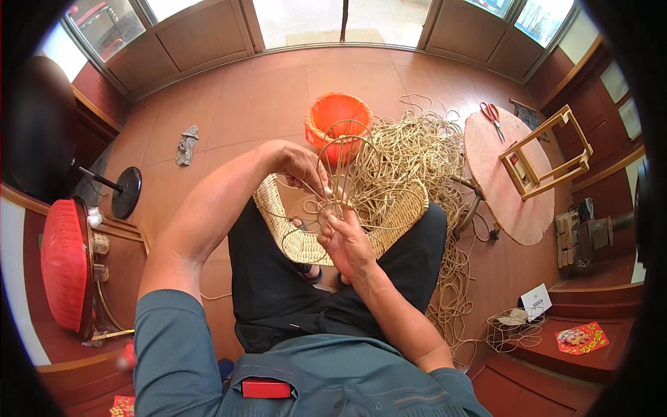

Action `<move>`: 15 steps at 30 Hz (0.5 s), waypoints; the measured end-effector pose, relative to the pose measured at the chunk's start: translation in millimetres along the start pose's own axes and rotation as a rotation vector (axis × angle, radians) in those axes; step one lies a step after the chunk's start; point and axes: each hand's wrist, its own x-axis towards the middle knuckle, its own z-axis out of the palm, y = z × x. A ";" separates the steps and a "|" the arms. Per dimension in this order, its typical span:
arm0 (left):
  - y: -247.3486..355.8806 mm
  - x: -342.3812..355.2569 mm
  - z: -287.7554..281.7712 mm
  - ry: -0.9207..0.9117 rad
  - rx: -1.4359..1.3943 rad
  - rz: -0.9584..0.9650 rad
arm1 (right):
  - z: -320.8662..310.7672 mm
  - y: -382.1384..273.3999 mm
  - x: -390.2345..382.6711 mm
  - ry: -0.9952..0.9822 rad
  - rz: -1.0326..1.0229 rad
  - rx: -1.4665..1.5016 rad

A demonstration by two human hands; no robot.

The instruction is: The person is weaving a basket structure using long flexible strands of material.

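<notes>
In front of my lap, both hands work on a bundle of thin tan cord loops (335,208) that cross at the middle and fan upward. My left hand (303,168) reaches over from the upper left, its fingertips pinching a strand near the crossing. My right hand (349,243) grips the crossing from below, thumb and fingers closed on it. Beneath the loops, a curved woven straw band (410,212) rests between my thighs, partly hidden by my right hand. A large tangled heap of straw cord (417,149) lies on the floor just beyond, trailing down beside my right leg.
Ahead stands an orange bucket (321,111). To the right, a round pinkish tabletop (479,163) bears red-handled scissors (490,115) and a small wooden frame (526,182). A grey rag (186,147) lies on the floor at left, near a black round base (127,192).
</notes>
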 end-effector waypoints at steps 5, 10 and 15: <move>-5.7 16.2 -5.3 -0.055 0.097 0.009 | -3.9 -4.5 11.5 0.027 0.016 0.059; -14.7 29.4 -6.5 -0.075 0.148 0.023 | -2.4 1.5 12.8 0.054 -0.001 0.036; -8.7 28.0 1.2 -0.070 0.182 -0.012 | -1.8 3.0 10.6 0.026 0.010 0.035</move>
